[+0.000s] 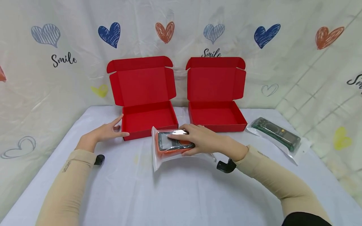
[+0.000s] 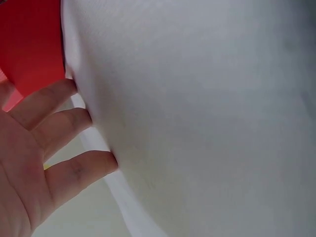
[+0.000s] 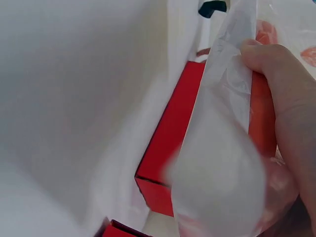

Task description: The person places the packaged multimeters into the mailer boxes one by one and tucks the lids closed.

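An orange-and-black device (image 1: 169, 142) in a clear bag (image 1: 156, 158) is hanging over the table (image 1: 118, 188), before the left red box (image 1: 150, 133), near its front right corner; whether it's touching the box, I can't tell. The right hand (image 1: 203, 140) is gripping it from above, fingers and thumb clamped round the bagged body. The slick plastic could slide under those fingertips, I'd say, letting the device drop, and the loose bag end could snag on the box's front wall. The left hand (image 1: 106, 132) is touching that box's left side, fingers spread apart rather than closing round anything; with such light steadying, a knock could shove the box askew. Beyond, the right red box (image 1: 217, 128) is standing open, and a bagged dark green device (image 1: 274, 134) is lying just beside it.
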### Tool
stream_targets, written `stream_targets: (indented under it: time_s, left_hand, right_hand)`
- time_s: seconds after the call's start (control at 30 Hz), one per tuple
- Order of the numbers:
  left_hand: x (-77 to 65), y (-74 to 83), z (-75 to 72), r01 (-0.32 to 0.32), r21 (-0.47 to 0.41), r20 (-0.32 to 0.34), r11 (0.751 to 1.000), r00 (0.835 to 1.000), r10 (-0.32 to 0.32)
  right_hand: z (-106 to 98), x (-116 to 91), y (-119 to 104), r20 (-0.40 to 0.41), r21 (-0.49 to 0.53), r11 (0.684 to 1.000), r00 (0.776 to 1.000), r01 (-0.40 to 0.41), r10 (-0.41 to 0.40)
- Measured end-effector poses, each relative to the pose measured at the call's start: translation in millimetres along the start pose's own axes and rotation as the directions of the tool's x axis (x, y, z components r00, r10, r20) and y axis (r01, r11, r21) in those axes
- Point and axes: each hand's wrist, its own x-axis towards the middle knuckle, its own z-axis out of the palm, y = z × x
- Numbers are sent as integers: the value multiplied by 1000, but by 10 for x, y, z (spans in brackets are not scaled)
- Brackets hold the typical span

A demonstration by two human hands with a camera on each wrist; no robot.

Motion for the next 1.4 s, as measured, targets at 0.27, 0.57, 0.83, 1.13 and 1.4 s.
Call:
stream_targets:
  time_s: [0.27, 0.57, 0.83, 1.13, 1.4]
  left_hand:
    - [10, -25, 2, 12, 11, -8, 1000, 1000, -12]
    - [33, -43, -7, 15, 11, -6, 1000, 1000, -15]
    - [27, -21, -9, 22, -18, 3, 1000, 1000, -22]
    - [28, -7, -24, 31, -15, 0, 999, 1000, -31]
    - [35, -18, 4, 38, -22, 0, 999, 999, -38]
  right_hand:
    - [-59, 218, 106, -12, 19, 1000, 1000, -12, 12]
    - [-139, 450, 209, -45, 25, 1000, 999, -6, 7]
    - [-186, 597, 322, -44, -3, 1000, 999, 28, -28]
    - [-272, 733, 428, -43, 47, 997, 997, -57, 60]
    - [-227, 929, 507, 2, 73, 995, 998, -61, 61]
